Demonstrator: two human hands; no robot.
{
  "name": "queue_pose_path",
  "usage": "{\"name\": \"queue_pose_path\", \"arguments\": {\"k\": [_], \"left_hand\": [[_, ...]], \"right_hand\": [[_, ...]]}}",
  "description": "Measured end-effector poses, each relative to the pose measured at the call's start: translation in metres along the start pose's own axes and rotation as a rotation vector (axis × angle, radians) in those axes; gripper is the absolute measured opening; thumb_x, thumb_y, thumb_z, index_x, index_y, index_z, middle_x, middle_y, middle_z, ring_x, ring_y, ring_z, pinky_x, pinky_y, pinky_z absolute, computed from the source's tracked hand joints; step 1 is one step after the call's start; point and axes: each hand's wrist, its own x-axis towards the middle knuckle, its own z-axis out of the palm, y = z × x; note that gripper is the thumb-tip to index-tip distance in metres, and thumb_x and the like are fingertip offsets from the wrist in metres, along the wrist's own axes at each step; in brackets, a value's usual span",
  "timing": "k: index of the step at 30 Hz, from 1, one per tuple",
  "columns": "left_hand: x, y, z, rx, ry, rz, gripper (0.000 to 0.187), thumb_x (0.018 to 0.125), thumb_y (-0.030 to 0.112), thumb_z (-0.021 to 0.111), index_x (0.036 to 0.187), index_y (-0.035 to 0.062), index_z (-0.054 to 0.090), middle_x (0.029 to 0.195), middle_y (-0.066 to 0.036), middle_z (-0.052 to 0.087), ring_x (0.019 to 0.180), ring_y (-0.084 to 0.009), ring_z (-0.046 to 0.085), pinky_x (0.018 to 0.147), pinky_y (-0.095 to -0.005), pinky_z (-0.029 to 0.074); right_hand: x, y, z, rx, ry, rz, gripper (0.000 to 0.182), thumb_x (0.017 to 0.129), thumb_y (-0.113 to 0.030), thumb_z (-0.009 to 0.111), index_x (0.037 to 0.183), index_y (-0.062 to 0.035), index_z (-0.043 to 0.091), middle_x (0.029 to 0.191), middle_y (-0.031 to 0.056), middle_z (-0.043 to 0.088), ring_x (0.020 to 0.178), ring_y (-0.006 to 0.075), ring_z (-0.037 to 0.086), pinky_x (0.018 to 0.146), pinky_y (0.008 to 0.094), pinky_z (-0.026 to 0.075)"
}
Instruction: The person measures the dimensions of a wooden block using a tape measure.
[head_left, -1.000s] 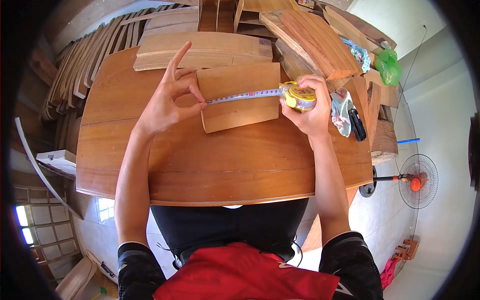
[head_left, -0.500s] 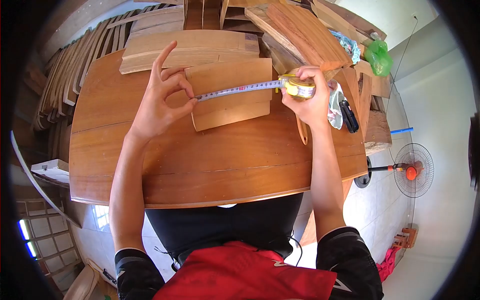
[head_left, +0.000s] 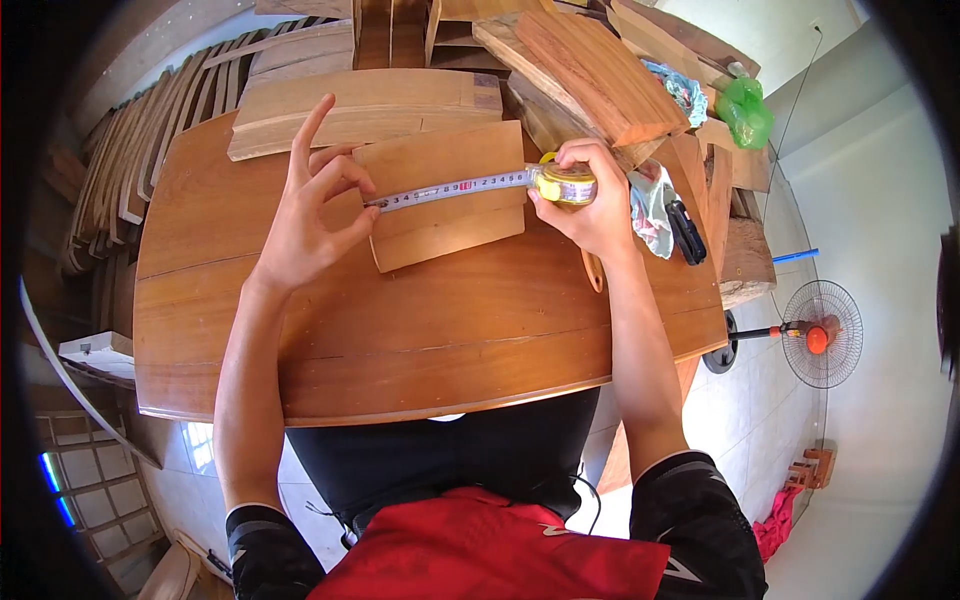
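A flat light-brown wooden board (head_left: 450,240) lies on the table in front of me. Across it runs the pulled-out blade (head_left: 425,193) of a tape measure. My left hand (head_left: 312,220) pinches the blade's end between thumb and forefinger at the board's left edge, the other fingers raised. At the board's right edge my right hand (head_left: 600,205) is wrapped around the yellow and clear tape measure case (head_left: 566,185). Below that hand, a wooden handle (head_left: 593,270) shows in part; the forearm hides the rest.
Behind the board lie thick planks (head_left: 370,105) on the wooden table (head_left: 430,345). More boards (head_left: 600,75) are piled at the back right. A cloth (head_left: 652,210) and a black object (head_left: 686,232) rest by my right wrist. On the floor at right stands a fan (head_left: 820,335).
My right hand and the tape measure case have moved left, closer to the board's right edge, and less blade is out. The whole view has shifted slightly. My left hand still pinches the end.
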Motion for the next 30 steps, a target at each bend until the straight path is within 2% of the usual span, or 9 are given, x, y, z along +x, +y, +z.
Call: {"name": "queue_pose_path", "arguments": {"k": [4,6,9,12,17,20,22,26,30], "left_hand": [[0.001,-0.008,-0.003,0.129,-0.005,0.115,0.016,0.081,-0.007,0.072,0.09,0.0039,0.066,0.174,-0.014,0.011,0.142,-0.0367,0.046,0.107,-0.0443,0.056],[0.0,-0.003,-0.001,0.058,0.003,0.045,0.014,0.081,-0.006,0.072,0.087,0.0049,0.067,0.174,-0.014,0.011,0.143,-0.0367,0.045,0.107,-0.0445,0.055],[0.0,0.0,-0.002,-0.024,-0.016,-0.012,0.013,0.081,-0.005,0.074,0.085,0.0062,0.068,0.175,-0.014,0.01,0.144,-0.037,0.043,0.108,-0.0452,0.054],[0.001,0.001,-0.005,-0.083,-0.023,-0.045,0.012,0.082,-0.002,0.078,0.086,0.0054,0.07,0.173,-0.015,0.011,0.144,-0.0371,0.045,0.108,-0.0462,0.055],[-0.001,-0.007,-0.009,-0.178,-0.063,-0.158,0.012,0.083,0.002,0.082,0.089,0.0055,0.072,0.174,-0.016,0.005,0.145,-0.0332,0.044,0.109,-0.0466,0.053],[-0.001,-0.014,-0.012,-0.276,-0.13,-0.326,0.011,0.085,0.008,0.082,0.089,0.0073,0.072,0.174,-0.018,0.013,0.155,-0.0333,0.03,0.117,-0.0498,0.043],[0.0,-0.012,-0.014,-0.17,-0.158,-0.37,0.012,0.086,0.013,0.082,0.089,0.0085,0.072,0.172,-0.02,0.021,0.16,-0.0326,0.018,0.122,-0.0508,0.034],[-0.002,-0.022,-0.011,-0.049,-0.13,-0.34,0.013,0.087,0.02,0.082,0.089,0.0107,0.073,0.167,-0.023,0.033,0.163,-0.0317,-0.002,0.128,-0.0508,0.02],[-0.002,-0.029,-0.009,-0.016,-0.1,-0.368,0.014,0.086,0.023,0.082,0.092,0.012,0.076,0.167,-0.022,0.031,0.162,-0.0335,0.009,0.124,-0.0502,0.031]], "right_hand": [[-0.001,-0.001,-0.001,0.008,-0.014,0.017,0.046,0.068,-0.008,0.092,0.098,-0.0048,0.058,0.1,0.0081,0.064,0.091,0.0233,0.065,0.082,0.035,0.054],[-0.002,-0.002,-0.003,-0.004,-0.047,0.024,0.048,0.069,-0.002,0.091,0.102,-0.0054,0.056,0.105,0.0096,0.064,0.096,0.0229,0.065,0.088,0.0354,0.054],[-0.002,-0.001,-0.001,-0.013,-0.041,0.03,0.049,0.068,-0.003,0.091,0.101,-0.0055,0.056,0.105,0.01,0.064,0.097,0.0231,0.066,0.088,0.0354,0.054],[0.001,-0.005,0.003,0.02,0.021,0.01,0.046,0.067,-0.009,0.093,0.097,-0.0047,0.059,0.099,0.0089,0.064,0.091,0.0246,0.065,0.082,0.0349,0.054],[-0.003,0.002,0.01,-0.004,0.029,0.001,0.048,0.068,-0.009,0.095,0.098,-0.0057,0.057,0.103,0.0114,0.065,0.094,0.0257,0.066,0.084,0.036,0.055],[-0.006,0.006,0.015,0.017,0.028,0.023,0.049,0.069,-0.008,0.095,0.099,-0.0062,0.057,0.105,0.01,0.064,0.096,0.0245,0.065,0.085,0.0357,0.055],[-0.007,0.008,0.02,0.017,0.021,0.037,0.049,0.07,-0.009,0.095,0.101,-0.0061,0.057,0.107,0.0095,0.064,0.097,0.0238,0.065,0.086,0.0354,0.055],[-0.008,0.007,0.024,-0.013,-0.004,0.06,0.049,0.072,-0.01,0.095,0.103,-0.006,0.058,0.111,0.0088,0.063,0.1,0.0229,0.065,0.089,0.035,0.054],[-0.008,0.009,0.025,-0.004,-0.006,0.069,0.049,0.072,-0.01,0.095,0.104,-0.0059,0.058,0.111,0.0087,0.063,0.102,0.023,0.064,0.09,0.0349,0.054]]}}
